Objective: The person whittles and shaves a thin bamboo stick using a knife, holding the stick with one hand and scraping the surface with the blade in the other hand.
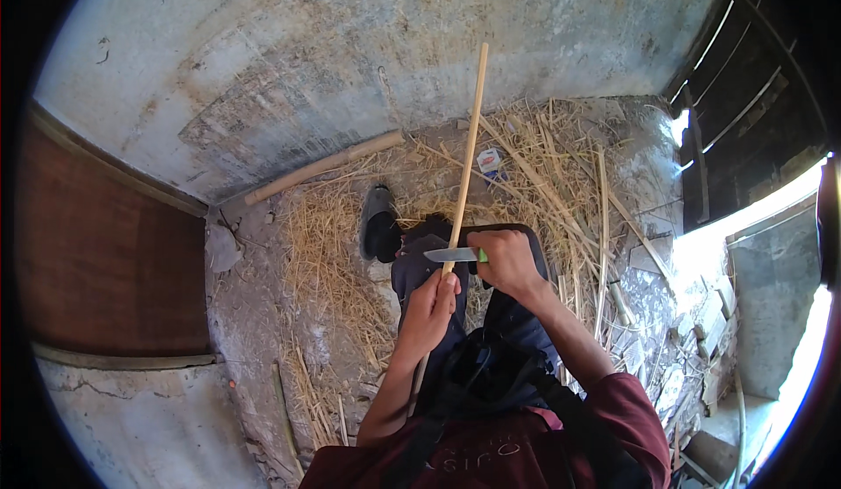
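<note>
My left hand is closed round a long, pale wooden stick, likely bamboo, that slants up and away from my lap. Its lower end passes below the hand, beside my left forearm. In my right hand is a knife with a green handle, mostly covered by my fingers. The blade points left and lies across the stick, just above my left hand. Both hands are over my dark-trousered legs.
Straw-like shavings cover the floor around my feet. Split strips lie to the right, near a small white packet. A thick pole rests along the stained wall. Rubble lies at the far right.
</note>
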Demonstrator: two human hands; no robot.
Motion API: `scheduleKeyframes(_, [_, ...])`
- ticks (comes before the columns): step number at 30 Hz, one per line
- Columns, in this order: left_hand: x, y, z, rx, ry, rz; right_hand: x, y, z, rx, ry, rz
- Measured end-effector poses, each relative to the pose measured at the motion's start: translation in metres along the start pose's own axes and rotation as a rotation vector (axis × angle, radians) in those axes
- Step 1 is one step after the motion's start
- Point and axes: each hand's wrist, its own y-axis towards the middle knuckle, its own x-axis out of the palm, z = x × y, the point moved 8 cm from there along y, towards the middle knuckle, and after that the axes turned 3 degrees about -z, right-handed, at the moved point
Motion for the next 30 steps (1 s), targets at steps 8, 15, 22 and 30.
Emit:
scheduleKeyframes(8, [0.0,0.005,0.03,0.014,0.622,0.064,0.006,0.004,-0.002,-0.019,0.049,0.018])
scheduleKeyframes(15, [0.008,0.005,0.021,-0.002,0.537,0.157,0.012,0.011,0.001,-0.001,0.084,0.01])
scheduleKeyframes(22, [0.015,-0.001,0.024,0.082,0.579,0.283,0.0,0.034,0.046,0.135,-0.071,0.149])
scheduleKeyframes(30, [0.007,0.0,0.027,0.137,0.409,0.26,0.011,0.014,-0.002,0.016,-0.074,-0.072])
